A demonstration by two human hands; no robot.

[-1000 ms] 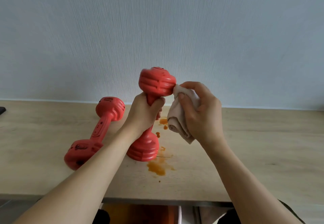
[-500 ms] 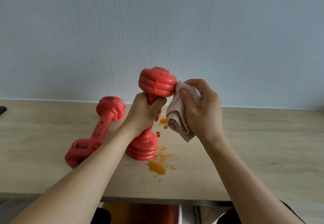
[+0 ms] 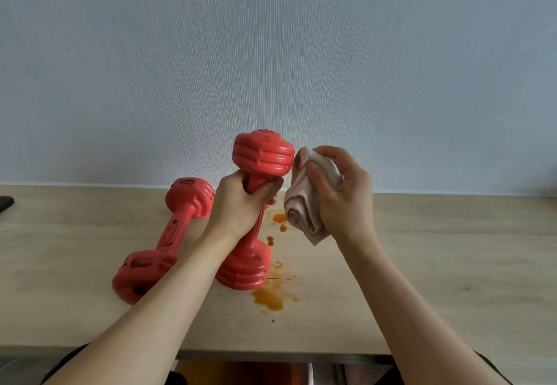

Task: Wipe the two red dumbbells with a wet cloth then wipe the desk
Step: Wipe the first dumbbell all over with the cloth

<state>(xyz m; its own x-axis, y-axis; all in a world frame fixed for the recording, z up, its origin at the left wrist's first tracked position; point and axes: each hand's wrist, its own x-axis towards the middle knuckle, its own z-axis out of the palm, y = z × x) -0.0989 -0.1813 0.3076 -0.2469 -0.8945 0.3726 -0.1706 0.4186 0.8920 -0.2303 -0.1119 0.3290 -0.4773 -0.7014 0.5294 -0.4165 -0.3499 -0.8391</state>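
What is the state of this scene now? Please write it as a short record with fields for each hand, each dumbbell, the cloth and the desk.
left hand: grips the handle of the upright red plastic dumbbell
right hand: holds the bunched pale cloth against that dumbbell's top head
upright dumbbell: lower head rests on the desk
second red dumbbell: lies on its side, untouched
light wooden desk: orange stains not yet wiped
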